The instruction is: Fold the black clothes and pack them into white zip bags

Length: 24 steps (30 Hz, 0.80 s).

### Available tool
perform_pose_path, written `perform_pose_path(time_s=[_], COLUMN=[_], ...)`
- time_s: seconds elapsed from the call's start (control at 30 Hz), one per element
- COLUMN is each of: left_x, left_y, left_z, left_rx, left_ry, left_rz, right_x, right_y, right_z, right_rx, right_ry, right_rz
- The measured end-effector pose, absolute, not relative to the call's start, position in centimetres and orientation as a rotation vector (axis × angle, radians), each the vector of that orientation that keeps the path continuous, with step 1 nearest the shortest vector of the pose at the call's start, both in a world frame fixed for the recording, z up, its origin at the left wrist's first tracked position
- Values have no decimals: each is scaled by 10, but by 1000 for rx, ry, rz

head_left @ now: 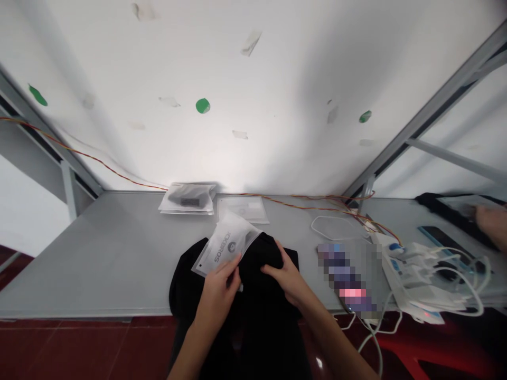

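Under both hands, at the near edge of the grey table (119, 253), lies a black garment (257, 316), folded into a block with part of it hanging over the table's front.

From the head camera, the left hand (217, 295) pinches the near edge of a frosted plastic bag (225, 245) between thumb and fingers. The right hand (287, 277) rests on the cloth just right of the bag, fingers stretched leftward; whether it nips a fold I cannot tell.

By my reckoning the folding is done and the bagging is not: the bag lies flat on top of the garment, apparently empty.

Its long axis runs from the left fingertips away and slightly rightward, the printed lettering reading along it. Which end is the mouth I cannot make out.

Beyond the hands lies a stack of filled bags (189, 198), and far to the right is another person's hand (493, 221).
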State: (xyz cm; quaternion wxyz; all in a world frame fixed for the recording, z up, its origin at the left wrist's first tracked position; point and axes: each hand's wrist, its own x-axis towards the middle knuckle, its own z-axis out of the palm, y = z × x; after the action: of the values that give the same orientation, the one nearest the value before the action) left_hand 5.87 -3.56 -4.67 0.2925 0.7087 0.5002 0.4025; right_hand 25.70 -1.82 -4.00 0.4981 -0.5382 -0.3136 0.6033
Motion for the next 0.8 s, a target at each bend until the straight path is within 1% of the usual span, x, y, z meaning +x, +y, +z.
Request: perform_pose_path(time_s=[0.07, 0.2, 0.27, 0.37, 0.43, 0.5, 0.6, 0.8], left_x=[63, 69, 69, 65, 63, 63, 67, 81], left_y=[-38, -43, -43, -37, -28, -20, -11, -6], left_z=[-48, -52, -50, -40, -29, -20, -12, -10], left_rx=[1948, 2073, 2159, 2228, 2208, 2227, 2369, 2578], left_ry=[1337, 1380, 1399, 1575, 1772, 1872, 1832, 1827], left_rz=[1090, 1114, 1068, 928, 787, 628, 459, 292], right_x=[253, 247, 245, 243, 242, 242, 245, 255], right_y=[-18, -18, -19, -19, -17, -16, -13, -4], right_z=[-39, -36, -37, -40, -41, -41, -41, -44], right_rx=[-1317, -1240, -1218, -1222, -1217, -1224, -1253, -1212], right_ry=[-731, -461, -426, -542, -609, -646, -782, -1269], right_rz=[1459, 1715, 1725, 1661, 1661, 1649, 1567, 1395])
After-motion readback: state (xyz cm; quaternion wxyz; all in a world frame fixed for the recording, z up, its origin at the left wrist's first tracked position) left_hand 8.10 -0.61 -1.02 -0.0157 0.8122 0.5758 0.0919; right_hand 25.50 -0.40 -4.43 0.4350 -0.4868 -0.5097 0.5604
